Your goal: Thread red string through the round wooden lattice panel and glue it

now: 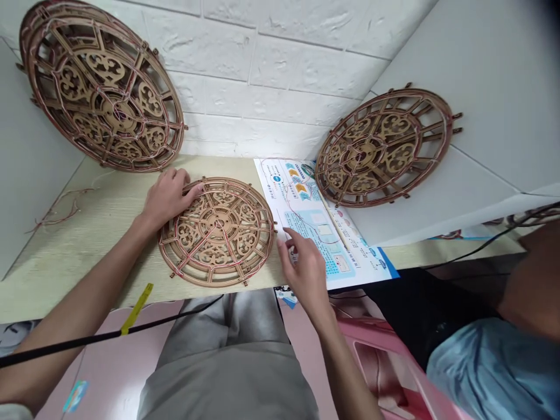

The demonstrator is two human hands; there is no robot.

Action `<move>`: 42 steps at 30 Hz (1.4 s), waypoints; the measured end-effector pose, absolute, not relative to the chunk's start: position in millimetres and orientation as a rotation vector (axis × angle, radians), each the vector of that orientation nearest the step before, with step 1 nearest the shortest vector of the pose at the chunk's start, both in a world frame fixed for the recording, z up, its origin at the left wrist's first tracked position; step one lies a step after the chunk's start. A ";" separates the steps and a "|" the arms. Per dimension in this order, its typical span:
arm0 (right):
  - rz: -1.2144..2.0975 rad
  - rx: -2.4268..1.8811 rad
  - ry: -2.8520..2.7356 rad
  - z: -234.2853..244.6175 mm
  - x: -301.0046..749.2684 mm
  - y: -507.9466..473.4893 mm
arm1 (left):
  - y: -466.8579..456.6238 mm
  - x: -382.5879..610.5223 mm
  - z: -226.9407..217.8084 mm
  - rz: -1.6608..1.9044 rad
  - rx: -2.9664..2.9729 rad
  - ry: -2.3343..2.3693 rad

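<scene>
A round openwork wooden disc (217, 217) lies flat on the pale tabletop, with red wire running along its rings and spokes. My left hand (170, 192) grips its upper left rim, thumb on top and fingers at the outer edge. Beside the right edge of the disc is my right hand (306, 265). Its thumb and index finger point at the rim with a small gap between them, the other fingers curled; I see nothing held there. A thin loose red wire (301, 220) trails over a printed sheet (280, 175) near that hand.
More wired wooden discs (118, 111) lean at the left against the white brick wall (227, 70). Another disc (371, 151) leans on the white panel (494, 105) at right. Loose wires (65, 213) lie on the left tabletop. A person in a blue garment (490, 367) sits at right.
</scene>
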State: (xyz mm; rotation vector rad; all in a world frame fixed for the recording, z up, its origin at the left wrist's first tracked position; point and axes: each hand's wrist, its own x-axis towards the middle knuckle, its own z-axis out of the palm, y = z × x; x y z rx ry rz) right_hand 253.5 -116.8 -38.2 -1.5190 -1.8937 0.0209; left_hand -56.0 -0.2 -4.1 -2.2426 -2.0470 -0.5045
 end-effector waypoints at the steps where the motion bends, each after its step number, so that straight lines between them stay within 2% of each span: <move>1: 0.041 -1.575 -1.928 -39.0 249.6 -111.9 | -2.8 -54.4 2.0 -0.439 -2.205 -2.111; 6: 0.049 -1.749 -2.060 -36.4 223.6 -100.4 | -7.8 -51.0 16.5 -0.090 -2.152 -2.225; 13: 0.255 -1.871 -1.856 -26.3 212.0 -108.9 | -3.7 -55.3 11.2 -0.082 -2.066 -2.249; 24: 0.385 -1.687 -1.763 -29.1 208.0 -121.8 | -1.5 -57.9 18.9 0.034 -2.156 -2.069; 37: 0.682 -1.503 -1.596 -21.6 195.8 -144.2 | 20.8 -48.8 57.4 -0.159 -2.222 -1.993; 42: 0.682 -1.471 -1.649 -32.6 193.7 -152.3 | 51.4 -46.8 47.5 -0.209 -2.465 -1.810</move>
